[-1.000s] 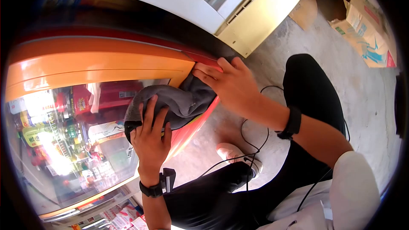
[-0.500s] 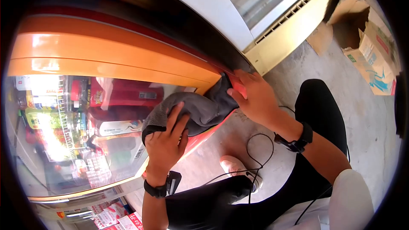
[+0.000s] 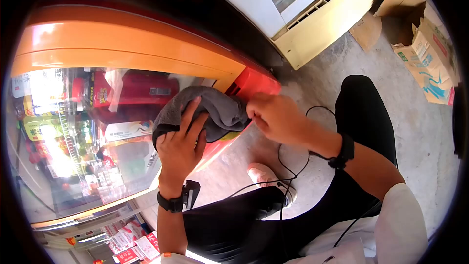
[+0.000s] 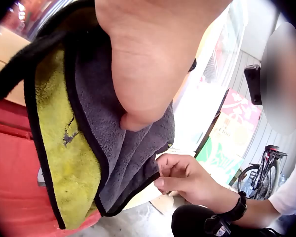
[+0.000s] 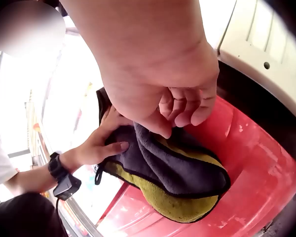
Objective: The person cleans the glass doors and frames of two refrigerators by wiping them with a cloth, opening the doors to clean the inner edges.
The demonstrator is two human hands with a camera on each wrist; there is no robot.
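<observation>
Pressing gray-and-yellow cloth (image 3: 215, 105) over corner of orange-framed display case (image 3: 146, 56), where glass meets red side panel (image 5: 266, 168), with left hand (image 3: 178, 149), using straight, spread-apart fingers, not clamped; probably to keep it from sliding. Pinching the cloth's other end between thumb and bent fingers of right hand (image 3: 281, 120), near the panel, probably to control the loose edge. Can't see left fingertips in left wrist view, cut off at top. Can't tell stain from tear at dark mark (image 4: 68, 137) on yellow side. Losing goods (image 3: 156, 90) behind glass partly to glare.
</observation>
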